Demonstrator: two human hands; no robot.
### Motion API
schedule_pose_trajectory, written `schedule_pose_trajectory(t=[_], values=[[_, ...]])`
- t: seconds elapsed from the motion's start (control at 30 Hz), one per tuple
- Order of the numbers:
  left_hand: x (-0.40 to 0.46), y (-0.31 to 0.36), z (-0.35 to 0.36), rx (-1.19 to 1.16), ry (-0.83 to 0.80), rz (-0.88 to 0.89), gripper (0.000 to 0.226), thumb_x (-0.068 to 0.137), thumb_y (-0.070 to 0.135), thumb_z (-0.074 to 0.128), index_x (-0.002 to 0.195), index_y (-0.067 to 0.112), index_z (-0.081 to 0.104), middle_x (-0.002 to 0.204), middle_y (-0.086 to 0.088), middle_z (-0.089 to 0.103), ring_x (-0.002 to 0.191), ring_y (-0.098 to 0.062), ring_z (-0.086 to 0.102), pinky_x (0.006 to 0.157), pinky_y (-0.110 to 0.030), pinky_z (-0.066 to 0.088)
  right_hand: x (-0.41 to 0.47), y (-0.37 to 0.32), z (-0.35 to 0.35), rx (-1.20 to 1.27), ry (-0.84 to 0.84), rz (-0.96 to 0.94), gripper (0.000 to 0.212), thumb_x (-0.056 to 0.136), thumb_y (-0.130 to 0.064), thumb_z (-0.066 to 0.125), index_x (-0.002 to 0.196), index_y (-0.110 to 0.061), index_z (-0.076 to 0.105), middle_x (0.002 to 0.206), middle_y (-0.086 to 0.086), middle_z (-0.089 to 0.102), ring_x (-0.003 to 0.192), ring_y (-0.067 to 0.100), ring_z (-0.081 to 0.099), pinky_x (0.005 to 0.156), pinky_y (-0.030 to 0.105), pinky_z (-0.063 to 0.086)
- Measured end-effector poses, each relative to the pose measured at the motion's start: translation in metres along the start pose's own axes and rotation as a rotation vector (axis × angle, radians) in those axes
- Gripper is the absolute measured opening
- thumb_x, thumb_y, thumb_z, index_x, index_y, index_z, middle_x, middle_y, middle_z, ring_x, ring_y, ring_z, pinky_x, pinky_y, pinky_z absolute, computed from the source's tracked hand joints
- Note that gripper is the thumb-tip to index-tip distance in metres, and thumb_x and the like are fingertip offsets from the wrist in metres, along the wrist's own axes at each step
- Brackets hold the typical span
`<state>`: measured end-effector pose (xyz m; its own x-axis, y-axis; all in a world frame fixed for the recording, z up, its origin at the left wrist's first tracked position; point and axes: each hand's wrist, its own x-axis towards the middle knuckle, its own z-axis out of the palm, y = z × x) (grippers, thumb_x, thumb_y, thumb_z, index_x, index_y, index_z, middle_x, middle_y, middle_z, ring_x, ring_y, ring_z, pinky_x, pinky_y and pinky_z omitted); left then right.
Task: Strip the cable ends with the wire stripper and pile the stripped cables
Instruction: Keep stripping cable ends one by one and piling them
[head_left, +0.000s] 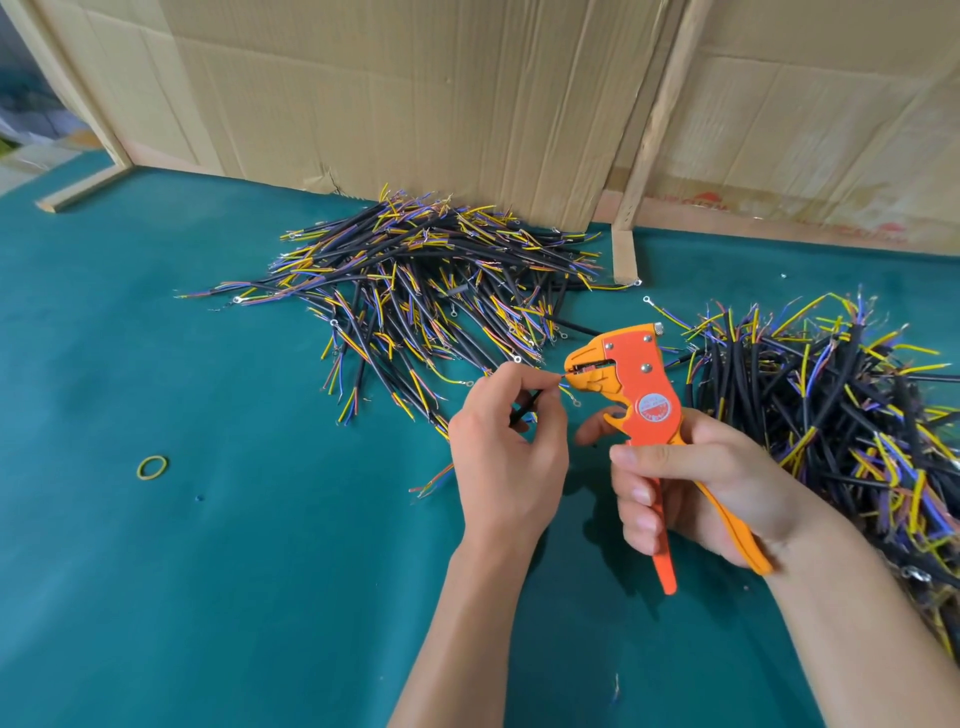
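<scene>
Right hand (691, 483) wrapped round handles of orange-yellow plastic wire stripper (641, 400), head up-left. Left hand (506, 441) pinching thin black cable (524, 408), coloured end fed into stripper mouth. Both above teal felt counter (208, 571). Heap of black multicore cables (415, 280) behind, second heap (831, 415) at right, near cardboard wall (415, 88)

A teal-covered counter (156, 571) filled the view. A yellow rubber band (152, 467) lay flat on it, well to the left. Behind it, creased cardboard sheets (395, 88) stood upright along the counter's far edge. A wooden strip (83, 189) lay on the counter far beyond the band, against the cardboard.
</scene>
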<state>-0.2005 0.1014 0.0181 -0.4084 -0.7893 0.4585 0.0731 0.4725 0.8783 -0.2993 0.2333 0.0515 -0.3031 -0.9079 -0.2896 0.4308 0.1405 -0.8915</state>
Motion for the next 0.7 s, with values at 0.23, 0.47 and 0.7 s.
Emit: schedule_pose_trajectory(t=[0.23, 0.47, 0.7], values=[[0.001, 0.000, -0.001, -0.028, 0.008, -0.040, 0.013, 0.088, 0.007, 0.066, 0.082, 0.019, 0.069, 0.067, 0.005, 0.059, 0.066, -0.015, 0.053, 0.062, -0.029, 0.045, 0.007, 0.002, 0.009, 0.025, 0.054, -0.038, 0.023, 0.081, -0.009, 0.069, 0.103, -0.005, 0.073, 0.056, 0.006, 0.035, 0.038, 0.019, 0.037, 0.042, 0.026, 0.037], [0.000, 0.000, 0.000, -0.046, 0.017, -0.069, 0.015, 0.090, 0.004, 0.067, 0.084, 0.018, 0.068, 0.071, 0.007, 0.064, 0.067, -0.015, 0.058, 0.062, -0.022, 0.046, 0.009, 0.004, 0.013, 0.078, 0.048, -0.065, 0.022, 0.080, -0.012, 0.072, 0.100, -0.004, 0.075, 0.056, 0.008, 0.041, 0.038, 0.019, 0.040, 0.041, 0.026, 0.038], [0.001, 0.003, -0.003, -0.010, 0.050, -0.064, 0.022, 0.091, 0.003, 0.066, 0.090, 0.025, 0.065, 0.083, 0.014, 0.066, 0.076, -0.010, 0.062, 0.067, -0.027, 0.051, 0.009, 0.005, 0.005, 0.193, 0.001, -0.182, 0.041, 0.071, -0.009, 0.076, 0.110, 0.003, 0.069, 0.088, 0.026, 0.064, 0.070, 0.036, 0.064, 0.068, 0.046, 0.057]])
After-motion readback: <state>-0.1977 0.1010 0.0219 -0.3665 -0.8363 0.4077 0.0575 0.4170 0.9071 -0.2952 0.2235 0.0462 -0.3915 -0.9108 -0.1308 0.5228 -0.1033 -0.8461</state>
